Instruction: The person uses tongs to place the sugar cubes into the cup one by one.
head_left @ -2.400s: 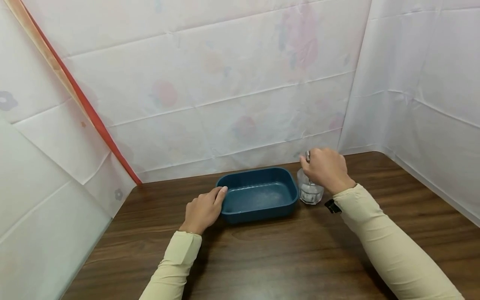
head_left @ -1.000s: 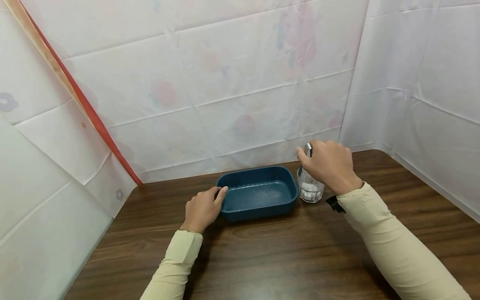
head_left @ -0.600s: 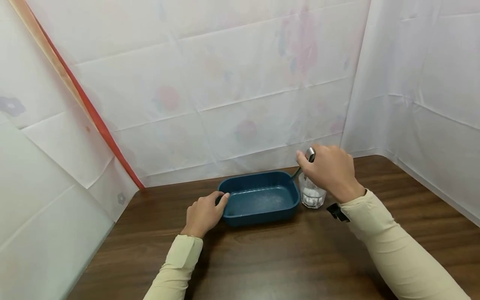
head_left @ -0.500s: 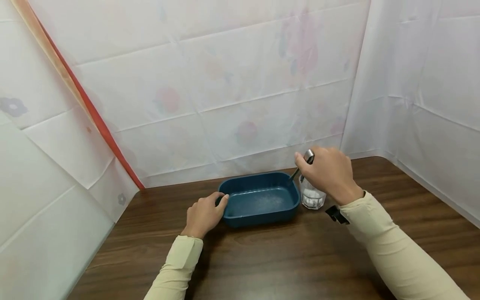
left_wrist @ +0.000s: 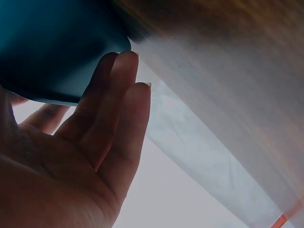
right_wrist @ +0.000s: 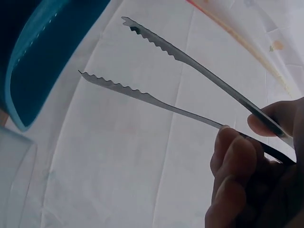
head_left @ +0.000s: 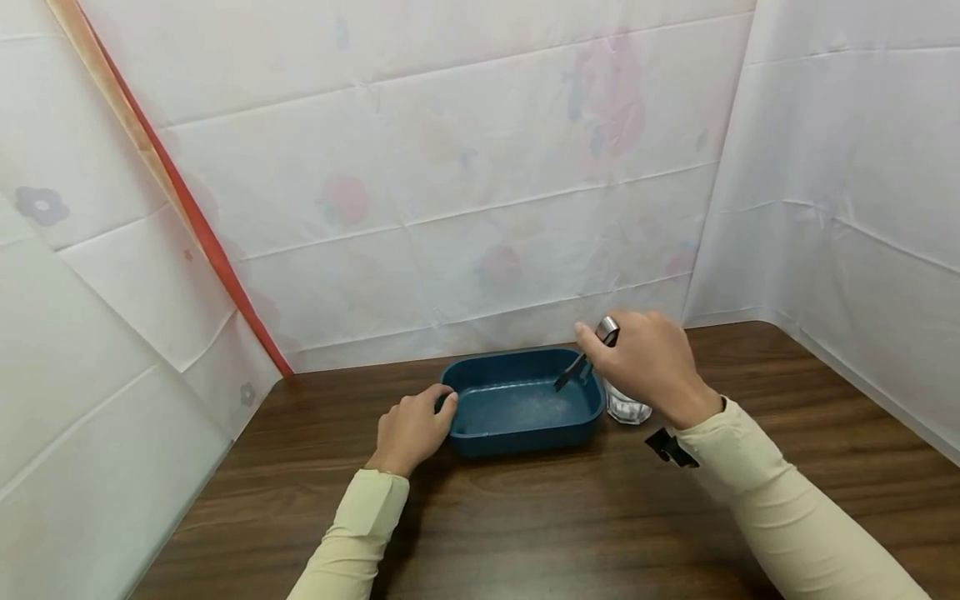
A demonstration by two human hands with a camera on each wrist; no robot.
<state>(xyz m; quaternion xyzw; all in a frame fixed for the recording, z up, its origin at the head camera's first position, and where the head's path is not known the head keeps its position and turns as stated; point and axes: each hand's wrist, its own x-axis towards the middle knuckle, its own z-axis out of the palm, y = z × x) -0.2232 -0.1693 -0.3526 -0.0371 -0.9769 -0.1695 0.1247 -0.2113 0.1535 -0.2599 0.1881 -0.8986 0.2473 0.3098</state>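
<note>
In the head view, my right hand (head_left: pixel 642 358) grips metal tongs (head_left: pixel 581 357) whose lower ends reach over the right end of a dark blue rectangular container (head_left: pixel 517 437). The right wrist view shows the tongs' serrated arms (right_wrist: pixel 156 40) spread apart, nothing between them. My left hand (head_left: pixel 411 427) holds the container's left end; in the left wrist view, fingers (left_wrist: pixel 126 118) lie along its outer wall. Touching or very near the container's right side is a clear faceted glass (head_left: pixel 627 408), mostly hidden behind my right hand. What is inside the glass cannot be made out now.
The dark wood table (head_left: pixel 525 517) extends toward me and to both sides. A white patterned sheet (head_left: pixel 465 167) hangs close behind the container, with another sheet (head_left: pixel 862 208) at the right. A red and orange strip (head_left: pixel 202 233) slants down on the left.
My right hand has brought the tongs from inside the glass, which showed white pieces, leftward over the container. The left hand has kept its place on the container. The view has shifted slightly.
</note>
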